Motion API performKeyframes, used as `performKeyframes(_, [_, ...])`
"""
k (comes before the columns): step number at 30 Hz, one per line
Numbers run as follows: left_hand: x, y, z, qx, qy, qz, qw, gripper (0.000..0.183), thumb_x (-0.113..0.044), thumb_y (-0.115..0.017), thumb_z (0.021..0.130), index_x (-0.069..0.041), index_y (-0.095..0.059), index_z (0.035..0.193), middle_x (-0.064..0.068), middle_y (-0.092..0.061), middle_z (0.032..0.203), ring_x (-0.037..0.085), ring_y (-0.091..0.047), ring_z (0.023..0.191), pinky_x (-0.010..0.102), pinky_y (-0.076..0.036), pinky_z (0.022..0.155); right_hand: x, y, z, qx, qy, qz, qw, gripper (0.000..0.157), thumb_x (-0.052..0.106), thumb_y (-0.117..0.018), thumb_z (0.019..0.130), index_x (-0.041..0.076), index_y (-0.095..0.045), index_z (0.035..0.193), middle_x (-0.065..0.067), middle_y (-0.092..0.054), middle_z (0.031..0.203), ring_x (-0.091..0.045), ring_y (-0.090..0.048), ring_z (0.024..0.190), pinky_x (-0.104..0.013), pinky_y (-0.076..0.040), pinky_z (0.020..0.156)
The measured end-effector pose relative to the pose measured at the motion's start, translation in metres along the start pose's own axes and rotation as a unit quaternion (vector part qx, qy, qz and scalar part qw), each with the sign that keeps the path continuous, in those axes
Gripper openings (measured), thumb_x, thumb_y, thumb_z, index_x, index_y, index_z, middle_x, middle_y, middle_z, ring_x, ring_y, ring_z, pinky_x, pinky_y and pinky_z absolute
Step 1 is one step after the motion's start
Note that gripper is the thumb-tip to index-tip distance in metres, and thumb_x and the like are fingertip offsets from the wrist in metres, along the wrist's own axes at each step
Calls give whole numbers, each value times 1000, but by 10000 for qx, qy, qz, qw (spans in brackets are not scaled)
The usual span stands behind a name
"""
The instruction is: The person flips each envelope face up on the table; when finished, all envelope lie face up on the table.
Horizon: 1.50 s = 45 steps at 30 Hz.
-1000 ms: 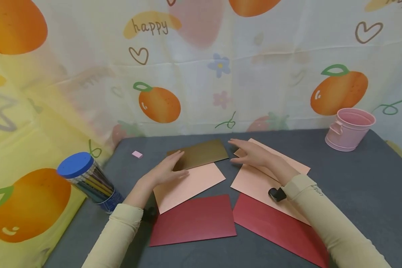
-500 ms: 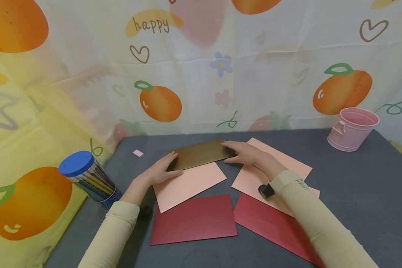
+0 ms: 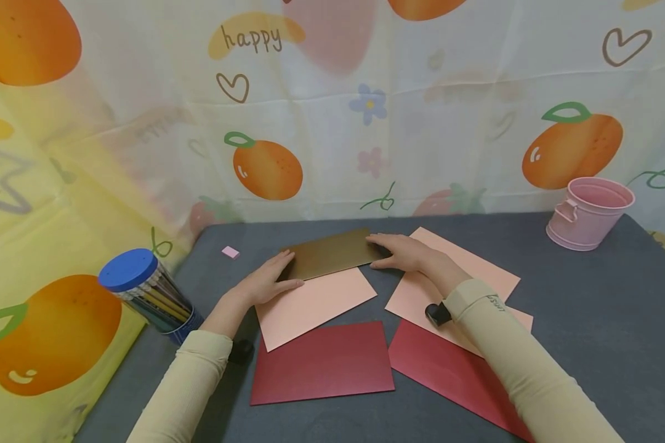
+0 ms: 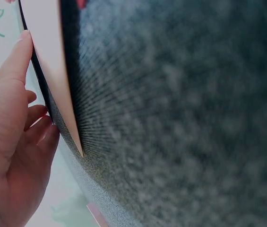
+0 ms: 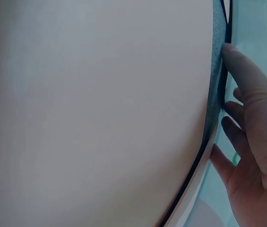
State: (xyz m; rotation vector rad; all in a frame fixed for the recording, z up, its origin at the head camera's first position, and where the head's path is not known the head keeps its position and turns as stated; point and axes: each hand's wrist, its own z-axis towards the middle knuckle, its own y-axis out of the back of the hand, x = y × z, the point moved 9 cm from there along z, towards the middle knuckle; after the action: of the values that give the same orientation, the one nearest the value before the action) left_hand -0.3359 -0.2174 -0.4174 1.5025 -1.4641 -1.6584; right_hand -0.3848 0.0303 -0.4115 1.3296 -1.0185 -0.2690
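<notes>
Head: a brown card (image 3: 327, 253) is above the dark table (image 3: 598, 320) or on it, left of the pink bucket (image 3: 587, 215). The left hand (image 3: 265, 284) touches the card's end away from the bucket, the right hand (image 3: 406, 252) the end towards it; both are loosely spread, thumbs apart from fingers. Peach cards (image 3: 324, 301) and red cards (image 3: 324, 363) lie left of the bucket, nearer the person.

Left wrist: thumb and fingers stand apart along a thin dark edge.

Right wrist: the hand is similarly spread.

Far backdrop cloth (image 3: 321, 117), left of centre: "happy", brown script over an orange patch (image 3: 257, 37).
Right sleeve (image 3: 523, 363): small dark lettering, illegible.
</notes>
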Motion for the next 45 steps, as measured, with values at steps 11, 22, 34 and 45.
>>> performKeyframes(11, [-6, 1, 0, -5, -125, 576, 9983, 72, -45, -51, 100, 2, -31, 150, 24, -23, 156, 41, -23, 143, 55, -24, 112, -1, 0, 0, 20, -45, -42, 10000, 70, 39, -62, 96, 6, -34, 151, -18, -30, 155, -35, -26, 143, -49, -24, 114])
performKeyframes(22, [-29, 19, -6, -749, -915, 1093, 9869, 45, -28, -49, 104, 2, -52, 138, 24, -51, 139, 41, -49, 126, 55, -41, 101, 3, 13, -1, -580, 189, -399, 9973, 52, 26, -63, 97, 6, -49, 143, -17, -46, 145, -35, -43, 133, -49, -37, 106])
performKeyframes(34, [-39, 51, -20, -2526, -1893, 469, 9477, 18, -12, -66, 93, -7, -72, 110, 7, -73, 101, 22, -70, 90, 38, -56, 78, 3, 38, -12, -1776, -19, 152, 9840, 28, 19, -60, 98, 17, -68, 125, -6, -68, 120, -23, -66, 90, -37, -48, 71])
performKeyframes(45, [-18, 66, -17, -3186, -1144, -832, 9373, 17, -20, -68, 91, -7, -74, 100, 9, -73, 89, 26, -65, 69, 31, -51, 60, 0, 52, -18, -2764, 8, 975, 9561, 13, 17, -66, 95, 9, -73, 102, -8, -72, 100, -26, -67, 96, -41, -53, 76])
